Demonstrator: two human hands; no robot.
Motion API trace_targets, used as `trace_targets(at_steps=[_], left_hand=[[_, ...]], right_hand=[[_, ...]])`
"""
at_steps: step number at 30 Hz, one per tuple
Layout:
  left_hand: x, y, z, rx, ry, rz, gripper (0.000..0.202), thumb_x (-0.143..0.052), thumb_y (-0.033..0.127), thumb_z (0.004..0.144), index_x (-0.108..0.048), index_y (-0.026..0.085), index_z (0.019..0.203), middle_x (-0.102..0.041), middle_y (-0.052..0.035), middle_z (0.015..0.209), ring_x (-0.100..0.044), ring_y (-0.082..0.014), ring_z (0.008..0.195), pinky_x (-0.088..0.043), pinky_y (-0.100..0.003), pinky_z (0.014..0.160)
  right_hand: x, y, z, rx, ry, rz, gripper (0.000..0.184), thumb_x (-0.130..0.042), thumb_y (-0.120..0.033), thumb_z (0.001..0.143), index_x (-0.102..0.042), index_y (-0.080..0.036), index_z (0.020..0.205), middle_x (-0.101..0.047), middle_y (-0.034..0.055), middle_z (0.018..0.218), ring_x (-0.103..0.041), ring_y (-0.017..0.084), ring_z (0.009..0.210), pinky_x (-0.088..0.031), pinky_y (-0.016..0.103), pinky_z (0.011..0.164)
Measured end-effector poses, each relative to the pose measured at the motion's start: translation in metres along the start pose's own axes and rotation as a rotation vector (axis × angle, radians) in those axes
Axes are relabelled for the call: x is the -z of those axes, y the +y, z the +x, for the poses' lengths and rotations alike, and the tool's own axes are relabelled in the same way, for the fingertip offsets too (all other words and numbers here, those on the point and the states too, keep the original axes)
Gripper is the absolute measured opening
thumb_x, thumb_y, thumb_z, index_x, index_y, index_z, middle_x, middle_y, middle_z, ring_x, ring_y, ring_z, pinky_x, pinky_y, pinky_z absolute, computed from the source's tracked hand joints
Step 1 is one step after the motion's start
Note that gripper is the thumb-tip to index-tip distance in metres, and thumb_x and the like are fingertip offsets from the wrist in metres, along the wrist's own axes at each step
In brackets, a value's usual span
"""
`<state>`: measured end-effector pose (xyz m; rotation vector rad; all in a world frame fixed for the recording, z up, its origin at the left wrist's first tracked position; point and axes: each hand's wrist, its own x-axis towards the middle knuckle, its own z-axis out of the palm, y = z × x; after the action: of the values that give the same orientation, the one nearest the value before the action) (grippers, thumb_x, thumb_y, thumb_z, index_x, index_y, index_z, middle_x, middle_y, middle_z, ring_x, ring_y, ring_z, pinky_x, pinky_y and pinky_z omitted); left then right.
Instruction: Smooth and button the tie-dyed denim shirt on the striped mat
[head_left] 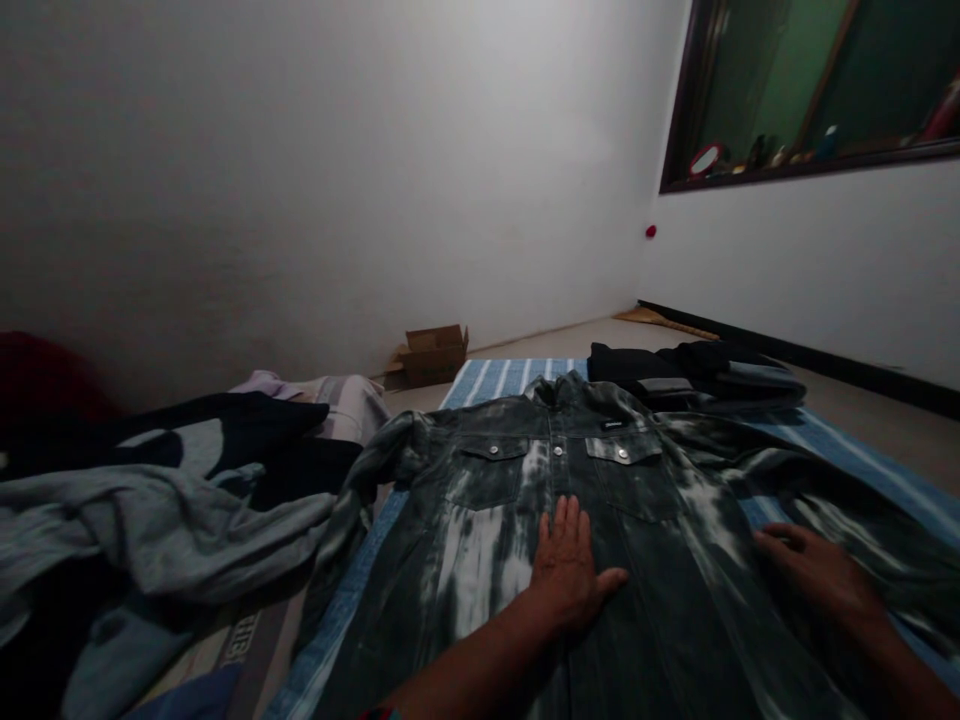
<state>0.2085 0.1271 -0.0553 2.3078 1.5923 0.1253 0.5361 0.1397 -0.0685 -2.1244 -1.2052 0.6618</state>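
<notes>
A dark denim jacket with whitish bleached patches lies spread front up, collar away from me, its buttoned front and two chest pockets showing. My left hand rests flat on the middle of its front, fingers stretched and thumb out to the side. At the jacket's right side edge is my right hand, its fingers bent and the tips drawn together on the cloth. The right sleeve in view stretches out beyond that hand. Beneath the jacket is a blue and white striped cloth.
Folded dark clothes sit on the striped cloth's far right. A heap of loose garments, including a grey one, lies at left. An open cardboard box stands by the wall. A window is at upper right.
</notes>
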Motion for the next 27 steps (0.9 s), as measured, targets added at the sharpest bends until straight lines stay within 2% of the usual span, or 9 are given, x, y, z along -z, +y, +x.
trace_targets(at_steps=[4,7,9,11,13,17,23,27], left_hand=[[-0.002,-0.003,0.002,-0.004,0.021,0.020,0.088,-0.026,0.069,0.086,-0.024,0.006,0.147,-0.005,-0.0165,0.155,0.002,-0.0300,0.143,-0.005,-0.052,0.116],[-0.003,-0.007,0.004,-0.005,0.040,0.031,0.087,-0.025,0.069,0.086,-0.025,0.007,0.147,-0.006,-0.0157,0.155,0.001,-0.0299,0.143,-0.007,-0.052,0.115],[-0.004,-0.009,0.005,-0.007,0.046,0.029,0.086,-0.024,0.069,0.087,-0.025,0.007,0.147,-0.007,-0.0152,0.155,0.000,-0.0297,0.143,-0.007,-0.053,0.115],[-0.004,-0.010,0.006,-0.009,0.051,0.027,0.086,-0.024,0.069,0.087,-0.026,0.008,0.147,-0.007,-0.0148,0.155,0.000,-0.0294,0.143,-0.008,-0.053,0.115],[-0.004,-0.011,0.006,-0.012,0.058,0.029,0.085,-0.024,0.069,0.087,-0.026,0.009,0.147,-0.008,-0.0143,0.155,-0.001,-0.0291,0.143,-0.008,-0.053,0.115],[-0.006,-0.012,0.006,-0.015,0.066,0.031,0.083,-0.025,0.069,0.087,-0.027,0.011,0.147,-0.009,-0.0135,0.155,-0.001,-0.0291,0.143,-0.008,-0.053,0.115],[-0.005,-0.011,0.004,-0.016,0.069,0.030,0.079,-0.027,0.067,0.088,-0.032,0.014,0.146,-0.011,-0.0123,0.156,-0.002,-0.0292,0.143,-0.009,-0.052,0.115],[-0.003,-0.009,0.003,-0.020,0.074,0.033,0.075,-0.029,0.065,0.088,-0.034,0.016,0.145,-0.013,-0.0124,0.156,-0.003,-0.0297,0.143,-0.010,-0.053,0.115]], right_hand=[[-0.008,0.000,0.007,-0.142,-0.071,0.200,0.052,-0.059,-0.056,0.060,-0.064,-0.016,0.093,-0.062,0.0067,0.067,-0.055,0.021,0.057,-0.040,0.029,0.047],[-0.011,-0.007,0.007,-0.178,-0.112,0.327,0.044,-0.064,-0.049,0.065,-0.064,-0.015,0.093,-0.056,0.0010,0.056,-0.046,0.014,0.046,-0.032,0.025,0.041],[-0.012,-0.014,0.006,-0.187,-0.150,0.414,0.036,-0.064,-0.045,0.070,-0.065,-0.015,0.089,-0.055,-0.0004,0.053,-0.045,0.013,0.044,-0.030,0.023,0.041],[-0.011,-0.020,0.003,-0.212,-0.243,0.527,0.027,-0.065,-0.040,0.073,-0.065,-0.016,0.084,-0.061,0.0023,0.060,-0.054,0.014,0.051,-0.037,0.023,0.045],[-0.008,-0.026,0.000,-0.260,-0.369,0.656,0.022,-0.067,-0.036,0.074,-0.064,-0.016,0.082,-0.067,0.0061,0.072,-0.063,0.019,0.064,-0.046,0.025,0.056],[-0.004,-0.032,-0.007,-0.327,-0.588,0.855,0.021,-0.070,-0.034,0.075,-0.061,-0.017,0.081,-0.068,0.0067,0.072,-0.066,0.025,0.068,-0.053,0.036,0.067],[-0.007,-0.041,-0.009,-0.318,-0.538,0.918,0.027,-0.072,-0.026,0.072,-0.060,-0.018,0.095,-0.070,0.0058,0.079,-0.068,0.025,0.073,-0.055,0.033,0.067],[-0.003,-0.058,-0.014,-0.245,-0.544,0.943,0.029,-0.068,-0.029,0.073,-0.062,-0.018,0.099,-0.071,0.0071,0.084,-0.068,0.026,0.076,-0.054,0.033,0.067]])
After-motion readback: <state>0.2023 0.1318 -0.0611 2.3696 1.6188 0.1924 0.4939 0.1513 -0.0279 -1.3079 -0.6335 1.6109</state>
